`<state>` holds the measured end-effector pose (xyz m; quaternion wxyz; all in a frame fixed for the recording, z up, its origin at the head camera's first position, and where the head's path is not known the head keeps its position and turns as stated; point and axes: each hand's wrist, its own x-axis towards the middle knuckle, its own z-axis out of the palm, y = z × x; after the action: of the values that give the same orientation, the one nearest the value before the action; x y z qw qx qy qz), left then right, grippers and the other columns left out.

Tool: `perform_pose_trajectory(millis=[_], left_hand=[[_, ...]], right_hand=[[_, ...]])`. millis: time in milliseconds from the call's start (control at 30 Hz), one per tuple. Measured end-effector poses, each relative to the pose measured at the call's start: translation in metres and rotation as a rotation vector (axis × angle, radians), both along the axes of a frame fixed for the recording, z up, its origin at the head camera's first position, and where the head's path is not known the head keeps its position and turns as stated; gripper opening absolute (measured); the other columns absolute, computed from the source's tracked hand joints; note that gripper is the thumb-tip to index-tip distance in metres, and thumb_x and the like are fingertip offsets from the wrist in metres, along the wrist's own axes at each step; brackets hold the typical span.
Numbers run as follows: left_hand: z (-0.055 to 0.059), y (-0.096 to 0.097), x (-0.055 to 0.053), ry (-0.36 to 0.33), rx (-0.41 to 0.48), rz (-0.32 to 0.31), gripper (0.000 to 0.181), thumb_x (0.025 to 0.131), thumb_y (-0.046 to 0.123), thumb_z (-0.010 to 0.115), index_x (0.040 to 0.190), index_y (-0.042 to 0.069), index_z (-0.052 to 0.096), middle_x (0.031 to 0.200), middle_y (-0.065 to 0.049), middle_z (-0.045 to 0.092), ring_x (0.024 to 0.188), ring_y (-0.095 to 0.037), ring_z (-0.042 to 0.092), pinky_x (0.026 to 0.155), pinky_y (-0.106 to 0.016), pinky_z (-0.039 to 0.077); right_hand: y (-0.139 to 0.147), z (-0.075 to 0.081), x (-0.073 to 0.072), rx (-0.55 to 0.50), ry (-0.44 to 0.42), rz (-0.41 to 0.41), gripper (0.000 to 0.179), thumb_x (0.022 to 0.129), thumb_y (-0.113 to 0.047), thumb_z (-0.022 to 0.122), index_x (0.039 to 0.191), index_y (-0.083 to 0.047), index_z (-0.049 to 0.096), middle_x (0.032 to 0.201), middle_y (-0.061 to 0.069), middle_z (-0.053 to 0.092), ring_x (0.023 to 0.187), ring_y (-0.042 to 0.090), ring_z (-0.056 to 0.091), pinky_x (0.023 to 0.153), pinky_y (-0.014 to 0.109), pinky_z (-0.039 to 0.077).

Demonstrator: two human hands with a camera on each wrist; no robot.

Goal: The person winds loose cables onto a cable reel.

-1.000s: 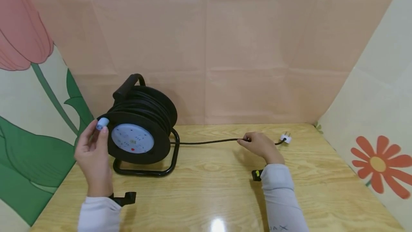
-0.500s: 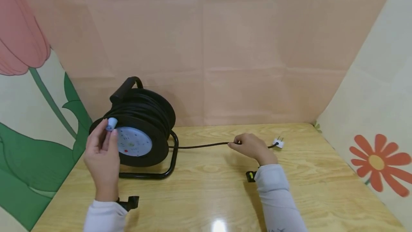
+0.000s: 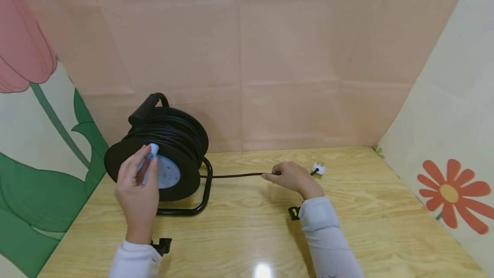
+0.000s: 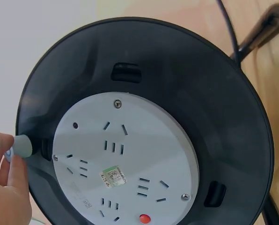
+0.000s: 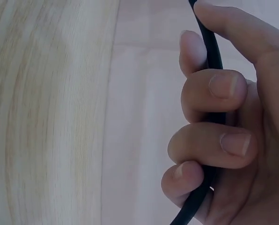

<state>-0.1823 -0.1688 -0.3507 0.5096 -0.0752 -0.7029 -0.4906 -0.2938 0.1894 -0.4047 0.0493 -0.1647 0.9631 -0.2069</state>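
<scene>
A black cable reel [image 3: 162, 130] stands on the table at the left, with cable wound on its drum. Its round face carries a pale blue socket panel [image 4: 130, 145] with a red button. My left hand [image 3: 138, 194] pinches the pale blue knob [image 4: 23, 146] near the rim of that face between thumb and fingers. From the reel, a black cable [image 3: 235, 176] runs right to my right hand [image 3: 295, 179], whose fingers curl round it. In the right wrist view, the cable [image 5: 213, 51] passes through those curled fingers. Past the hand, a white plug [image 3: 318, 169] ends the cable.
The reel has a tubular black stand [image 3: 185, 211] and a black carrying handle [image 3: 148, 108] on top. Beneath lies a wood-grain table [image 3: 235, 231]. A pinkish covering [image 3: 243, 55] hangs behind, and flower-printed panels [image 3: 432, 140] flank both sides.
My left hand has carried the knob rightward round the reel, turning its face. The right hand has shifted left with the cable, and the plug has drawn closer to the reel.
</scene>
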Motion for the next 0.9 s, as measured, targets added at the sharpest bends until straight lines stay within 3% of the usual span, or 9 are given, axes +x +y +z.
perform_pose_trajectory(millis=[167, 267, 500, 600, 700, 800, 900], left_hand=[[0.000, 0.002, 0.000, 0.006, -0.009, -0.004, 0.034, 0.082, 0.004, 0.068, 0.114, 0.018, 0.067, 0.111, -0.008, 0.061, 0.105, -0.021, 0.056, 0.087, -0.019, 0.049], [0.000, 0.003, -0.001, 0.020, -0.002, -0.023, 0.034, 0.079, 0.001, 0.071, 0.110, 0.015, 0.069, 0.107, -0.010, 0.062, 0.101, -0.023, 0.058, 0.084, -0.018, 0.051], [0.000, 0.009, -0.001, 0.015, -0.042, -0.062, 0.032, 0.075, 0.002, 0.074, 0.105, 0.013, 0.071, 0.103, -0.008, 0.064, 0.097, -0.022, 0.059, 0.081, -0.019, 0.052], [-0.002, 0.011, -0.001, -0.003, -0.088, -0.061, 0.032, 0.074, 0.003, 0.076, 0.104, 0.013, 0.071, 0.103, -0.005, 0.063, 0.095, -0.020, 0.059, 0.080, -0.019, 0.052], [-0.004, 0.014, -0.002, -0.010, -0.117, -0.066, 0.031, 0.072, 0.004, 0.078, 0.101, 0.012, 0.071, 0.102, -0.005, 0.063, 0.094, -0.019, 0.058, 0.078, -0.018, 0.053], [-0.006, 0.017, -0.003, -0.019, -0.124, -0.083, 0.028, 0.071, 0.004, 0.078, 0.098, 0.009, 0.071, 0.100, -0.006, 0.063, 0.093, -0.019, 0.058, 0.077, -0.018, 0.053], [-0.008, 0.020, -0.003, -0.043, -0.126, -0.099, 0.024, 0.073, 0.007, 0.078, 0.096, 0.008, 0.071, 0.099, -0.006, 0.062, 0.094, -0.018, 0.057, 0.077, -0.018, 0.053]], right_hand=[[-0.001, 0.000, 0.000, -0.011, -0.024, 0.014, 0.048, 0.085, -0.062, 0.052, 0.074, -0.017, 0.065, 0.060, -0.004, 0.044, 0.053, 0.012, 0.037, 0.047, 0.029, 0.029], [0.001, 0.000, 0.000, -0.013, -0.047, 0.015, 0.047, 0.084, -0.062, 0.054, 0.077, -0.017, 0.068, 0.065, -0.004, 0.052, 0.057, 0.013, 0.042, 0.050, 0.030, 0.034], [0.019, -0.004, -0.002, -0.001, -0.043, -0.060, 0.050, 0.075, -0.070, 0.058, 0.080, -0.022, 0.071, 0.082, -0.005, 0.064, 0.072, 0.015, 0.051, 0.063, 0.035, 0.046], [0.025, -0.005, -0.002, -0.014, -0.045, -0.064, 0.051, 0.075, -0.070, 0.058, 0.082, -0.021, 0.071, 0.085, -0.004, 0.065, 0.075, 0.016, 0.054, 0.072, 0.044, 0.049], [0.030, -0.007, -0.003, -0.016, -0.044, -0.074, 0.053, 0.074, -0.072, 0.056, 0.081, -0.022, 0.071, 0.085, -0.006, 0.066, 0.081, 0.016, 0.055, 0.094, 0.067, 0.034], [0.032, -0.007, -0.004, -0.027, -0.058, -0.081, 0.054, 0.075, -0.073, 0.054, 0.081, -0.022, 0.071, 0.085, -0.006, 0.066, 0.085, 0.018, 0.056, 0.095, 0.080, 0.012], [0.033, -0.008, -0.004, -0.043, -0.079, -0.085, 0.056, 0.075, -0.074, 0.053, 0.083, -0.022, 0.071, 0.088, -0.006, 0.067, 0.091, 0.021, 0.057, 0.095, 0.080, 0.013]])
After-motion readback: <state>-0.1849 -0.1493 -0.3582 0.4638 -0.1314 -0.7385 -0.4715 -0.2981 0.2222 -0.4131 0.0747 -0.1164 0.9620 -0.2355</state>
